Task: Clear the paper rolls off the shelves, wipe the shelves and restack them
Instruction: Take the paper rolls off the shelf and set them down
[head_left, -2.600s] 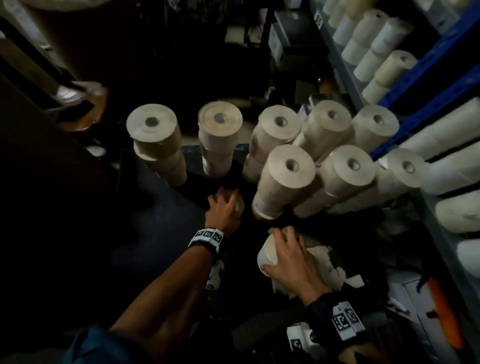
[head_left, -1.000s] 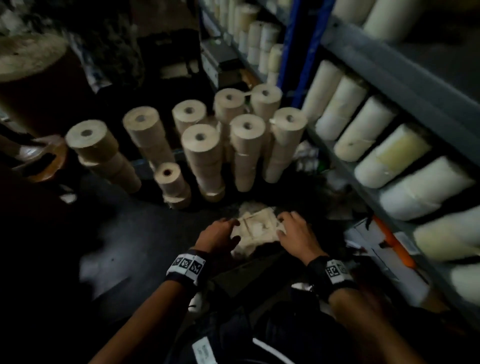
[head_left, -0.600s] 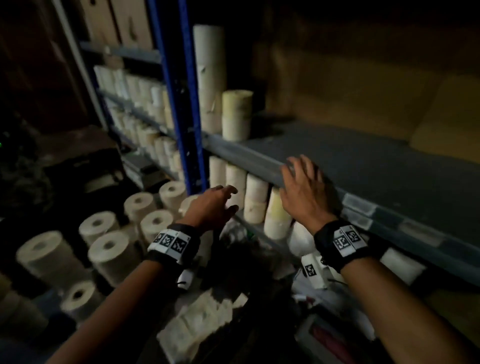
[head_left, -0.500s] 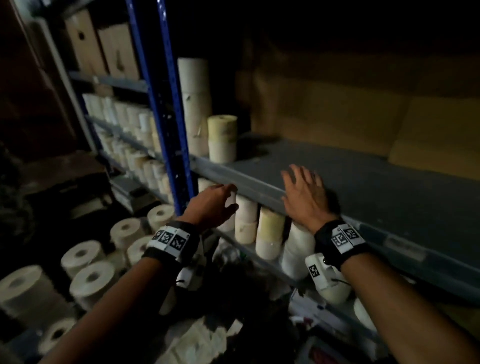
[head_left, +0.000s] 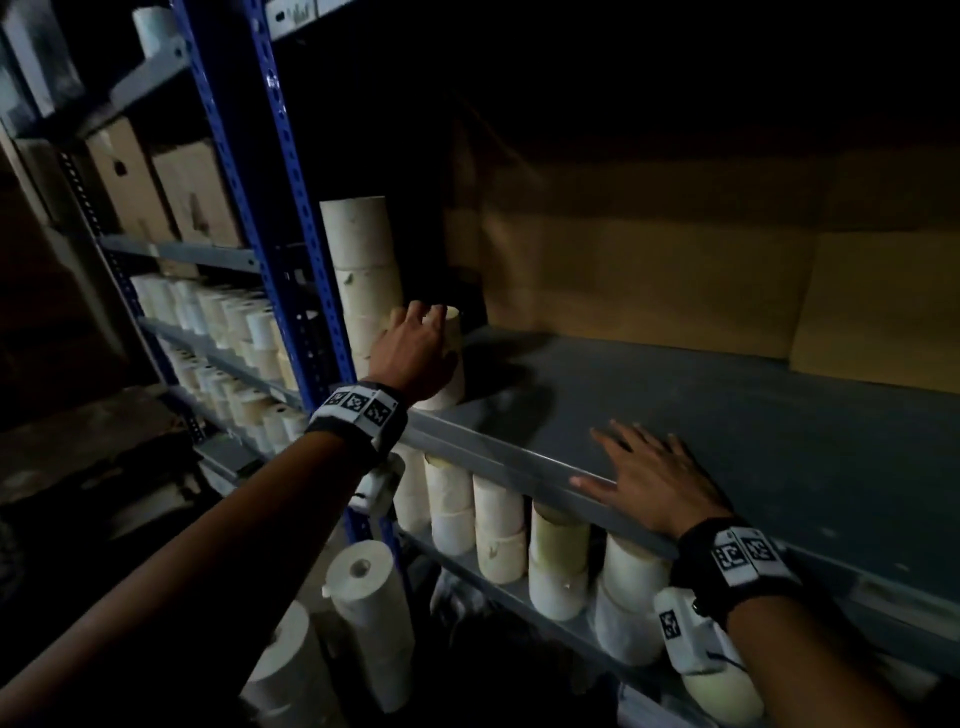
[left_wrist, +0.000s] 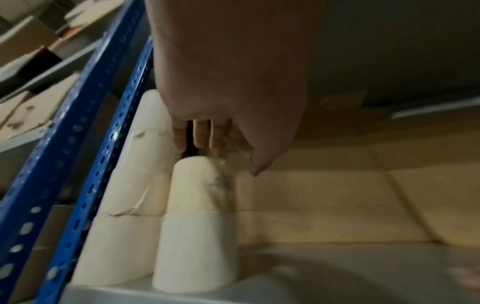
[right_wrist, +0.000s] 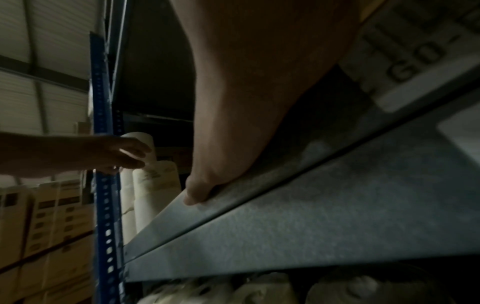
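Grey steel shelf (head_left: 727, 415) now bears our flat, relaxed right hand (head_left: 654, 478), while our left hand (head_left: 415, 353) has risen, fingers closing around the short roll stack (left_wrist: 197, 226), resuming clearing.

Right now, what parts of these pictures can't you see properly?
- Whether the left hand already grips the short stack of rolls: head view, the hand covers it; left wrist view, blur.
- Right hand fingers: right wrist view, the shelf edge hides all but the thumb.
- Shelf's right end: head view, cut off by the frame edge.
- Upper rack behind the blue post: head view, too dark.
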